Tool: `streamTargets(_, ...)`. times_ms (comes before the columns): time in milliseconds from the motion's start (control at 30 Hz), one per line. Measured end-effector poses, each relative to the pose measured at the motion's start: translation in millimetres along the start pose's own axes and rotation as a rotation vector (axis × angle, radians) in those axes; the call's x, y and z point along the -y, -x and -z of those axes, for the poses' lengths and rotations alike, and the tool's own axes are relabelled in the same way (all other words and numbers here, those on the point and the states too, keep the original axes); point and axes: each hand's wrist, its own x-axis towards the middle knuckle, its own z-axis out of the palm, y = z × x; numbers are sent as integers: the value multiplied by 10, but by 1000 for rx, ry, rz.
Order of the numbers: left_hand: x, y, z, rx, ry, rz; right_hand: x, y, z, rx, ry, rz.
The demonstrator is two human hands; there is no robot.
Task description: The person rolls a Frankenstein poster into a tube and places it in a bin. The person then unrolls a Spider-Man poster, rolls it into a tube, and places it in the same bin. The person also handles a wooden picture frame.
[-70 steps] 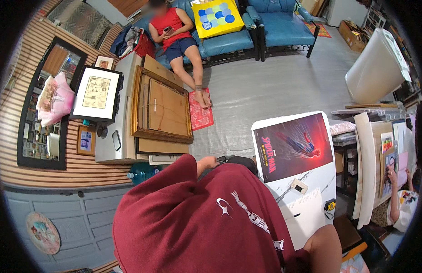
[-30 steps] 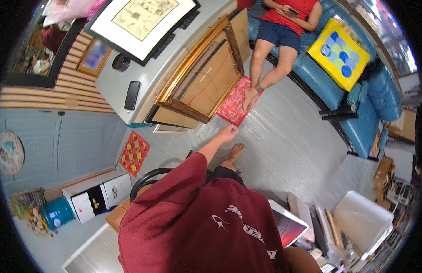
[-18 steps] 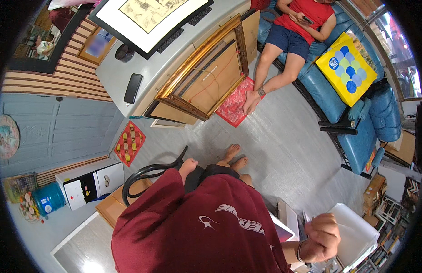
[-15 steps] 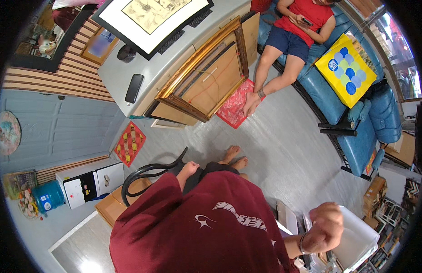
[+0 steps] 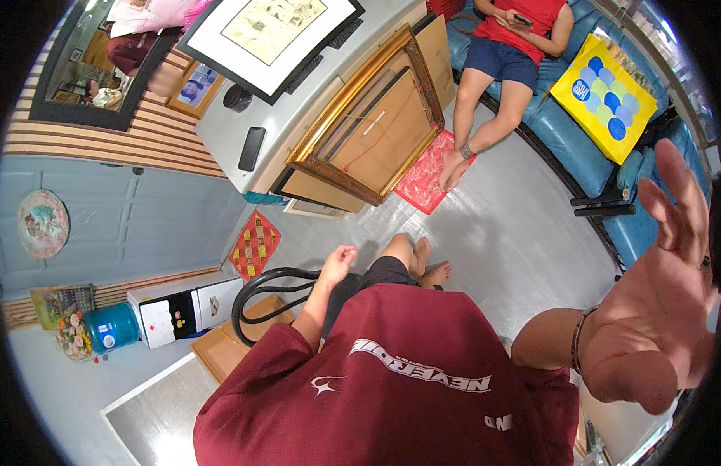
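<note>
My right hand (image 5: pixel 655 311) is raised large and close at the right, fingers spread and nothing held. A band circles its wrist. My left hand (image 5: pixel 338 266) is beside my dark shorts, its fingers loosely curled with no object showing. The nearest thing to it is a chair's curved black armrest (image 5: pixel 248 299); hand and armrest look close, but I cannot tell whether they touch. Beyond my right hand is a blue sofa (image 5: pixel 568 144), partly hidden by the hand.
Gilt picture frames (image 5: pixel 329 132) lean against a grey counter (image 5: pixel 220 147) holding a black phone (image 5: pixel 251 149) and a framed drawing (image 5: pixel 271 31). A seated person (image 5: pixel 496 66) rests bare feet by a red mat (image 5: pixel 430 175). A yellow bag (image 5: pixel 605 97) lies on the sofa.
My right hand has risen toward the upper right and opened from a curled shape. My left hand has shifted slightly up and right. The whole view has turned a little.
</note>
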Motion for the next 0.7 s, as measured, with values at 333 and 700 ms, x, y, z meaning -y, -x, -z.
streamTargets(333, -60, -813, 831, -498, -324, -280, -109, 364, -305, -109, 94, -278)
streamTargets(700, -1616, -2698, 1531, -511, -485, -465, -804, 1318, -1690, 426, 126, -1243)
